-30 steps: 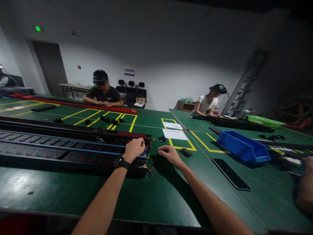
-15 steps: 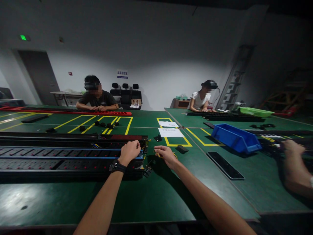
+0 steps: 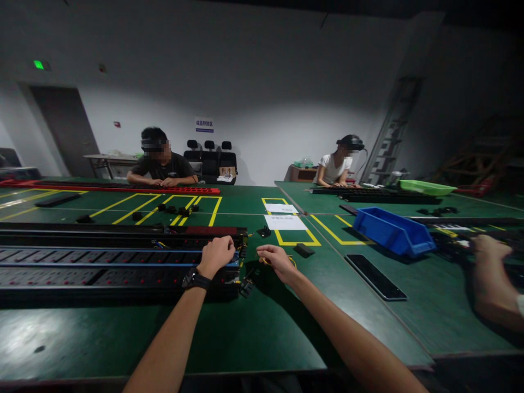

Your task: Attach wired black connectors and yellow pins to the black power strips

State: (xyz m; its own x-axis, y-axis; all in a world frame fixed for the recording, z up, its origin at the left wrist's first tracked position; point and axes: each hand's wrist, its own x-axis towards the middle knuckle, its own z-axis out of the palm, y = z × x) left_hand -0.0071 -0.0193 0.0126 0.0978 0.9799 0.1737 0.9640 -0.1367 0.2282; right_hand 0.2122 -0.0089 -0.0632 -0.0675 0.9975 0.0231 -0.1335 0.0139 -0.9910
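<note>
Long black power strips lie side by side at the left, one of them a power strip with blue edges [image 3: 123,261]. My left hand [image 3: 218,255] is curled over the right end of this strip, fingers closed against it; the fingertips are partly hidden. Just past the strip ends, my right hand [image 3: 278,262] pinches a thin yellow wire [image 3: 291,261] that loops beside the fingers. Between and below the hands, a small black end piece [image 3: 246,287] lies by the strip end. Another small black part [image 3: 264,232] sits beyond my right hand.
A black block [image 3: 303,250], a phone [image 3: 376,277] and a blue bin [image 3: 393,232] are to the right. A co-worker's arm [image 3: 493,278] reaches in at far right. White paper sheets [image 3: 285,222] lie ahead. Two people work across the green table [image 3: 82,344].
</note>
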